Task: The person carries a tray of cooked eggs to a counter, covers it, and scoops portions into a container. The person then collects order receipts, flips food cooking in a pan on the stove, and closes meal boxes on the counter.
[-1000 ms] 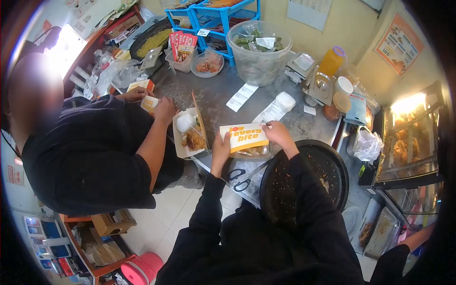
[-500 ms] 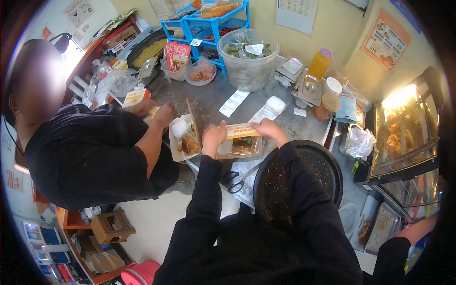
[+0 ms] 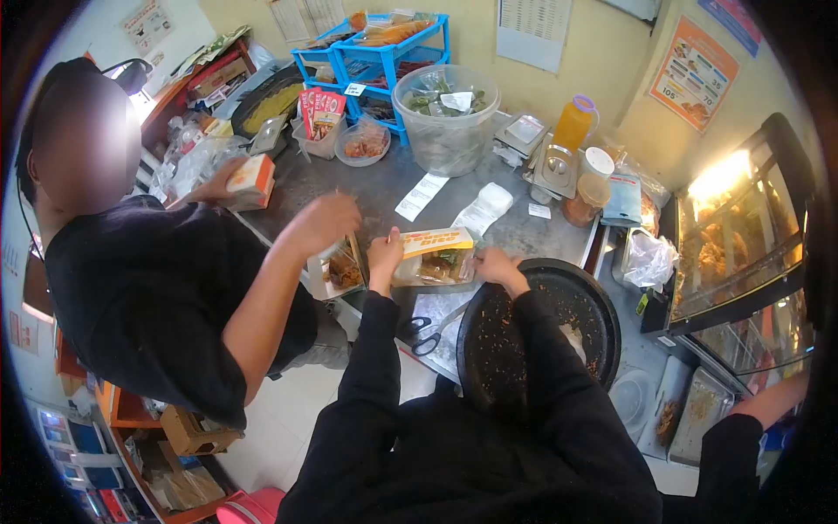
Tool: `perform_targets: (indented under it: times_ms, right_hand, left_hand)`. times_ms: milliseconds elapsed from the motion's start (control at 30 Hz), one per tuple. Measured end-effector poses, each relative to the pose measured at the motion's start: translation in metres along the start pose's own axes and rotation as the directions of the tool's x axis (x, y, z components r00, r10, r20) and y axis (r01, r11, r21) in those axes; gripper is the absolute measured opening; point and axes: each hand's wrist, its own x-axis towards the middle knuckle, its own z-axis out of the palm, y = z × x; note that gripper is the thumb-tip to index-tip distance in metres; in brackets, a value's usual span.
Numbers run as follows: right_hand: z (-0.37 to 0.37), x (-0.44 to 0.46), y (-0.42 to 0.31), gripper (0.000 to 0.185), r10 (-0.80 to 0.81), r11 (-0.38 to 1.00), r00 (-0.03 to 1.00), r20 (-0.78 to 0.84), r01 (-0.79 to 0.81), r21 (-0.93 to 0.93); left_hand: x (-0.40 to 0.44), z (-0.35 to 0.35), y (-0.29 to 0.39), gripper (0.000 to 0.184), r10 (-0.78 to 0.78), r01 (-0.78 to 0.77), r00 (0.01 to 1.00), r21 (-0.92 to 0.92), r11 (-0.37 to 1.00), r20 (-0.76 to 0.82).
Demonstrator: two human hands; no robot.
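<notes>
A food box (image 3: 434, 265) with a white and yellow printed top and a clear front window stands on the counter before me. Food shows through its window. My left hand (image 3: 384, 260) grips the box's left end, thumb up along the side. At the lower right corner, my right hand (image 3: 500, 267) has its fingers closed against the box. Just left of it is an open box (image 3: 341, 267) with fried food inside, under a co-worker's hand. Below the box lie black-handled scissors (image 3: 426, 339) beside a large round black pan (image 3: 602, 349).
The co-worker (image 3: 148, 288) on my left holds another printed box (image 3: 251, 182). Behind are receipts (image 3: 422, 196), a clear bucket (image 3: 445, 131) of wrapped packets and a blue rack (image 3: 393, 57). A lit display case (image 3: 742, 227) stands right; another person's arm (image 3: 772, 397) reaches in at lower right.
The box's printed top has turned to a fuller view, and my right hand has moved down to its lower right corner. The co-worker's hands have parted, one lifting a box away to the left.
</notes>
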Motion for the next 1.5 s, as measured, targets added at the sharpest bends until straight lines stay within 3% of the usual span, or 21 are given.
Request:
perform_targets:
  times_ms: [200, 300, 400, 600, 633, 733, 767, 867, 967, 1100, 1200, 1233, 1500]
  right_hand:
    - [0.001, -0.009, 0.008, 0.023, -0.096, 0.984, 0.982, -0.165, 0.119, 0.134]
    - [-0.003, -0.003, -0.003, 0.025, -0.058, 0.988, 0.991, -0.124, 0.075, 0.137]
    - [0.009, 0.009, -0.008, 0.024, 0.022, 0.994, 0.987, -0.161, -0.005, 0.111]
    - [0.005, -0.015, -0.007, 0.018, -0.019, 0.981, 0.932, -0.363, -0.053, -0.188]
    - [0.003, -0.013, -0.001, 0.019, 0.082, 0.978, 0.947, -0.311, -0.136, -0.157]
    - [-0.032, -0.031, -0.023, 0.021, 0.048, 0.997, 0.855, -0.517, -0.071, -0.024]
    - [-0.038, -0.025, -0.032, 0.026, -0.049, 0.998, 0.821, -0.569, 0.056, -0.005]
    - [-0.010, 0.008, -0.052, 0.040, -0.053, 0.987, 0.898, -0.437, 0.113, 0.111]
    - [0.054, 0.048, -0.026, 0.051, -0.153, 0.984, 0.953, -0.262, 0.171, 0.049]
    - [0.050, 0.037, -0.036, 0.064, 0.049, 0.888, 0.985, -0.164, 0.032, 0.458]
    - [0.057, 0.056, -0.030, 0.062, -0.085, 0.874, 0.958, -0.273, 0.203, 0.441]
    - [0.055, 0.057, -0.031, 0.062, -0.080, 0.886, 0.960, -0.269, 0.192, 0.422]
    - [-0.008, 0.031, -0.057, 0.066, -0.054, 0.974, 0.986, -0.159, 0.087, 0.207]
  left_hand:
    - [0.006, 0.003, 0.004, 0.065, 0.031, -0.029, 0.999, 0.099, 0.995, -0.023]
    - [0.001, 0.001, 0.011, 0.066, 0.063, -0.060, 0.998, 0.112, 0.992, -0.024]
    - [-0.008, -0.001, 0.008, 0.064, 0.085, -0.084, 0.996, 0.081, 0.993, -0.008]
    - [-0.008, 0.009, -0.017, 0.058, 0.171, -0.168, 0.985, 0.089, 0.982, -0.033]
    - [-0.015, 0.006, -0.015, 0.057, 0.191, -0.189, 0.981, 0.047, 0.981, -0.030]
    - [-0.012, 0.011, -0.025, 0.050, 0.225, -0.224, 0.971, 0.014, 0.974, -0.079]
    - [-0.022, 0.007, -0.014, 0.050, 0.209, -0.208, 0.973, 0.020, 0.978, -0.102]
    - [-0.030, 0.013, -0.012, 0.054, 0.261, -0.249, 0.953, 0.094, 0.964, -0.155]
    - [-0.038, 0.023, -0.025, 0.061, 0.322, -0.309, 0.932, 0.097, 0.946, -0.168]
    - [-0.027, 0.037, -0.058, 0.062, 0.378, -0.404, 0.897, -0.079, 0.911, -0.227]
    - [-0.022, 0.033, -0.059, 0.060, 0.328, -0.383, 0.910, -0.211, 0.899, -0.255]
    - [-0.024, 0.029, -0.055, 0.059, 0.293, -0.356, 0.920, -0.242, 0.903, -0.259]
    - [-0.027, -0.019, -0.001, 0.059, 0.098, -0.087, 0.986, 0.084, 0.993, -0.138]
